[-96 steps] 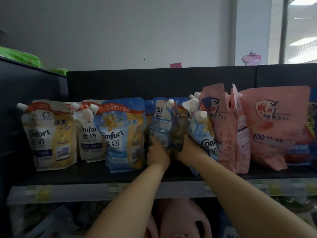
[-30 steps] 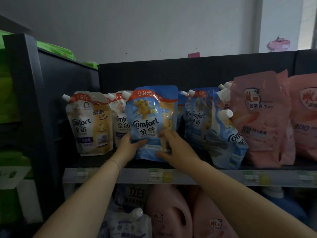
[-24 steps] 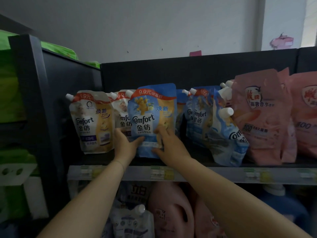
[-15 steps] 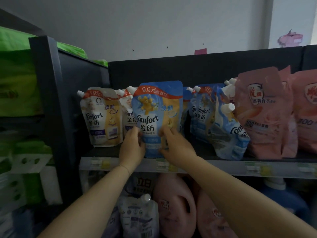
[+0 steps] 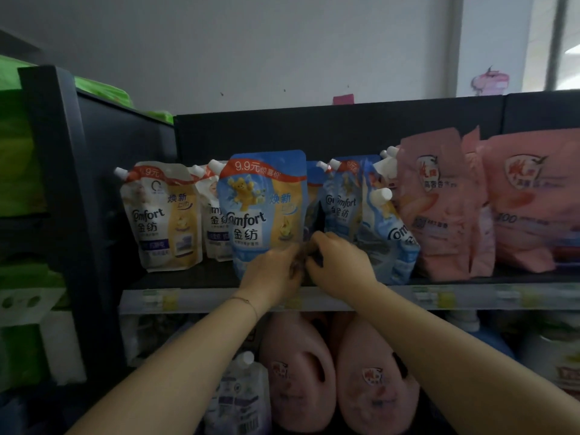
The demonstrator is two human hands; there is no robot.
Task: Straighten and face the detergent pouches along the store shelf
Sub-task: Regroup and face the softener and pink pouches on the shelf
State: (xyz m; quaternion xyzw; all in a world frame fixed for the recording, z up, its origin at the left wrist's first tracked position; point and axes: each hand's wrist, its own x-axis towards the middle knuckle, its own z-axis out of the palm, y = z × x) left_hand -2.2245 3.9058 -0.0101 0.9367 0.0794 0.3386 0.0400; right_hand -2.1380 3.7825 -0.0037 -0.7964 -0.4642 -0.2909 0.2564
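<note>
Half a second ago the hands flanked the blue pouch [image 5: 263, 208], one at each lower corner; now both meet at its lower right corner, in the centre of the frame. The left hand [image 5: 273, 271] has crossed the pouch's front and curls its fingers round the right edge, grasping it. The right hand [image 5: 339, 262] sits just beside it with bent fingers, but blur hides whether it holds anything. The pouch stands upright on the dark shelf [image 5: 188, 277], label forward, between white pouches [image 5: 163, 215] to the left and more blue pouches [image 5: 345, 208] to the right, one of which leans. Pink pouches [image 5: 439, 208] fill the right. Pink jugs [image 5: 298, 372] stand below, green packs [image 5: 18, 136] are at the left, and a grey wall [image 5: 251, 42] rises behind.
</note>
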